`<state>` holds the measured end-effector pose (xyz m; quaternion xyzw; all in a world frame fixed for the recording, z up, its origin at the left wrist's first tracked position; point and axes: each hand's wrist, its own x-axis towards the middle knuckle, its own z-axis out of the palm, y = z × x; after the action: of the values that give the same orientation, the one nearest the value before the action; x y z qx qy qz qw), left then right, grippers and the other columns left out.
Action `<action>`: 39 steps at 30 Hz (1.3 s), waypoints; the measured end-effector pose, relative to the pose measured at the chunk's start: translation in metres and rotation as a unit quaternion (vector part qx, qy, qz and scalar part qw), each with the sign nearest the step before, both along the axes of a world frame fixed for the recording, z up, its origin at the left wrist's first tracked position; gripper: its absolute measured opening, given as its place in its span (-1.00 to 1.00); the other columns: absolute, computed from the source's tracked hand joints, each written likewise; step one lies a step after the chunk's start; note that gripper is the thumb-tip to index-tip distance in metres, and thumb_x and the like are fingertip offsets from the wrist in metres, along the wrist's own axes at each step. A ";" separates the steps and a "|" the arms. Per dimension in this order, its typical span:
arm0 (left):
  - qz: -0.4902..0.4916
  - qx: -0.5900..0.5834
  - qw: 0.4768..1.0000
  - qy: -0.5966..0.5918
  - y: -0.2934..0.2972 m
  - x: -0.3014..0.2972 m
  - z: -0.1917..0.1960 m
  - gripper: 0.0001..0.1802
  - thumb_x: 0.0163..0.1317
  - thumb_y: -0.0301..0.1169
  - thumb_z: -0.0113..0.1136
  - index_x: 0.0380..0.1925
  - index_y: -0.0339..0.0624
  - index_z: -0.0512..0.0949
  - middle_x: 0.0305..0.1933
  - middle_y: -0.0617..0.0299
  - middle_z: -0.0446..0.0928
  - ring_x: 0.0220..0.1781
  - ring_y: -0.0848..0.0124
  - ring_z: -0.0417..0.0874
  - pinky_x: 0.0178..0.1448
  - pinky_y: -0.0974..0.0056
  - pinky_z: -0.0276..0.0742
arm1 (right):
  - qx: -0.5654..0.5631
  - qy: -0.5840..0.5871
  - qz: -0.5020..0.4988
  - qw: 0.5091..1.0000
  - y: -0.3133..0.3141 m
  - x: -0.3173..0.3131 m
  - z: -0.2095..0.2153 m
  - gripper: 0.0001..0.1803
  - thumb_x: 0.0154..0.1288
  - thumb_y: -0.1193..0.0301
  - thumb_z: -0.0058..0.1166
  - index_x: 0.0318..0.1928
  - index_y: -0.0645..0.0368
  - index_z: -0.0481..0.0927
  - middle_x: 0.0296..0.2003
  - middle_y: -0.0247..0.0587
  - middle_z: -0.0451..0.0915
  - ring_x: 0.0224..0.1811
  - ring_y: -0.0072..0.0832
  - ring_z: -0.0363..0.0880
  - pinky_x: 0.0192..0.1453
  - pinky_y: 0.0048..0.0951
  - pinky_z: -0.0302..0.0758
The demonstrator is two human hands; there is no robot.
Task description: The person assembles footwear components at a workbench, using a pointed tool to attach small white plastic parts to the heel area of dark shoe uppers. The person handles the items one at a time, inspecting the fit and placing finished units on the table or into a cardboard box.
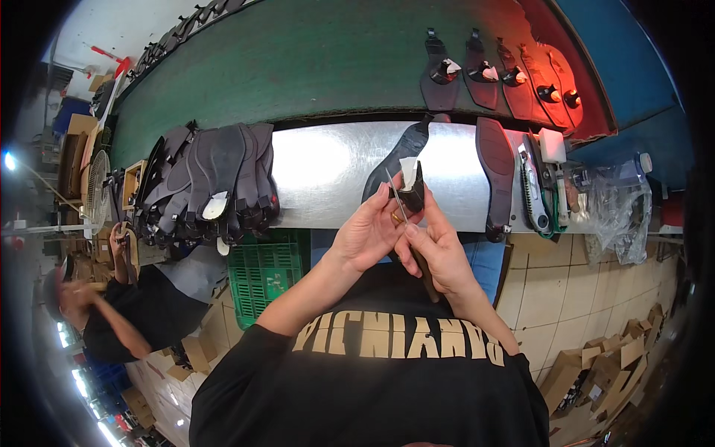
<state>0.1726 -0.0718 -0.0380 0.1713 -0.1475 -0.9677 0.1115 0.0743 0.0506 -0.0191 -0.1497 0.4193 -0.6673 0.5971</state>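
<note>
In front of me, a dark sandal piece [398,153] extends over the metal bench from my hands. At its near end is a black curved part [414,195] with a white scrap [408,173] in it. My left hand [363,232] is closed around this near end, thumb and fingers on its left side. A thin-bladed hand tool [424,276] with a brown handle is gripped in my right hand [438,253]. Its narrow blade points away from me, alongside the black part. I cannot tell whether the blade touches it.
Dark soles [223,171] are piled left on the metal bench [313,179]. A single sole [495,171], a utility knife [532,186] and a plastic bag [614,216] lie right. Sandal pieces [480,74] rest on the green belt [298,67]. Another person [141,313] works at left.
</note>
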 end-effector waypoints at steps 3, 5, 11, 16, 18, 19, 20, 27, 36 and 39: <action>0.030 -0.064 0.998 0.000 0.005 -0.002 -0.004 -0.26 0.31 -0.08 0.13 0.38 -0.12 0.14 0.21 0.20 0.43 0.15 0.33 0.51 0.27 0.23 0.42 | -0.019 -0.061 0.006 0.998 0.002 0.001 -0.001 -0.31 0.46 0.49 -0.16 0.49 -0.13 -0.09 -0.54 -0.32 0.44 -0.65 -0.68 0.31 -0.61 -0.68 0.26; 0.035 -0.088 0.995 0.010 0.007 -0.003 -0.001 -0.21 0.25 -0.09 0.18 0.38 -0.16 0.12 0.22 0.19 0.41 0.14 0.33 0.52 0.25 0.25 0.45 | -0.004 -0.077 0.003 0.997 0.006 0.002 0.002 -0.34 0.47 0.48 -0.15 0.48 -0.14 -0.01 -0.56 -0.36 0.40 -0.64 -0.69 0.27 -0.61 -0.70 0.23; 0.029 -0.123 0.992 0.006 0.002 -0.001 -0.008 -0.16 0.17 -0.15 0.24 0.37 -0.22 0.13 0.23 0.19 0.41 0.11 0.41 0.57 0.20 0.28 0.51 | 0.032 -0.056 -0.027 0.998 0.007 0.003 0.010 -0.50 0.47 0.47 -0.16 0.39 -0.03 0.25 -0.60 -0.41 0.35 -0.66 -0.71 0.25 -0.62 -0.71 0.21; 0.032 -0.071 0.996 -0.054 0.006 -0.002 -0.015 -0.22 0.18 -0.17 0.24 0.35 -0.17 0.19 0.18 0.22 0.47 0.08 0.45 0.59 0.20 0.28 0.54 | 0.058 -0.042 -0.045 0.996 0.005 -0.004 0.001 -0.51 0.47 0.48 -0.17 0.38 0.04 0.26 -0.61 -0.41 0.35 -0.70 -0.71 0.24 -0.66 -0.70 0.18; 0.031 -0.044 0.998 -0.043 0.006 0.000 -0.022 -0.24 0.19 -0.17 0.24 0.35 -0.16 0.20 0.15 0.24 0.49 0.07 0.45 0.59 0.20 0.27 0.55 | 0.061 -0.048 -0.037 0.996 0.004 -0.005 0.001 -0.48 0.46 0.48 -0.17 0.40 0.03 0.21 -0.62 -0.40 0.35 -0.71 -0.71 0.25 -0.67 -0.70 0.18; 0.030 -0.029 0.998 -0.038 0.006 0.001 -0.025 -0.25 0.19 -0.17 0.25 0.34 -0.15 0.21 0.14 0.24 0.50 0.06 0.45 0.59 0.20 0.27 0.55 | 0.065 -0.050 -0.031 0.996 0.005 -0.006 0.002 -0.46 0.46 0.48 -0.17 0.41 0.01 0.18 -0.62 -0.40 0.36 -0.71 -0.70 0.25 -0.67 -0.70 0.18; 0.029 -0.037 0.998 -0.037 0.006 0.000 -0.026 -0.24 0.19 -0.16 0.25 0.35 -0.13 0.21 0.20 0.20 0.46 0.07 0.44 0.59 0.22 0.25 0.54 | 0.068 -0.051 -0.025 0.996 0.005 -0.006 0.004 -0.44 0.46 0.48 -0.16 0.43 0.00 0.15 -0.62 -0.39 0.36 -0.71 -0.70 0.26 -0.67 -0.70 0.19; 0.008 -0.083 0.996 -0.021 -0.001 -0.002 -0.025 -0.16 0.10 -0.15 0.31 0.35 -0.15 0.19 0.29 0.11 0.38 0.04 0.38 0.62 0.18 0.22 0.58 | 0.038 -0.127 0.024 0.991 0.011 -0.004 0.007 -0.37 0.46 0.45 -0.13 0.46 -0.12 0.05 -0.61 -0.39 0.36 -0.69 -0.70 0.27 -0.66 -0.69 0.20; 0.004 -0.150 0.988 -0.029 -0.008 0.002 -0.021 -0.14 -0.03 -0.29 0.35 0.33 -0.17 0.24 0.28 0.04 0.39 0.09 0.35 0.60 0.12 0.30 0.62 | 0.055 -0.111 -0.003 0.992 0.014 -0.002 0.006 -0.49 0.46 0.45 -0.11 0.38 -0.05 0.26 -0.59 -0.40 0.34 -0.67 -0.69 0.26 -0.63 -0.69 0.21; -0.005 -0.190 0.981 -0.042 -0.012 0.004 -0.021 -0.18 -0.03 -0.33 0.33 0.31 -0.15 0.28 0.30 0.00 0.37 0.13 0.31 0.58 0.14 0.30 0.61 | 0.066 -0.111 -0.006 0.992 0.014 -0.004 0.008 -0.52 0.46 0.46 -0.11 0.36 0.00 0.28 -0.59 -0.39 0.35 -0.68 -0.69 0.26 -0.63 -0.69 0.21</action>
<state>0.1769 -0.0839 -0.0594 0.1873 -0.3336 -0.9146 0.1309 0.0703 0.0646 -0.0116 -0.0321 0.3942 -0.6543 0.6445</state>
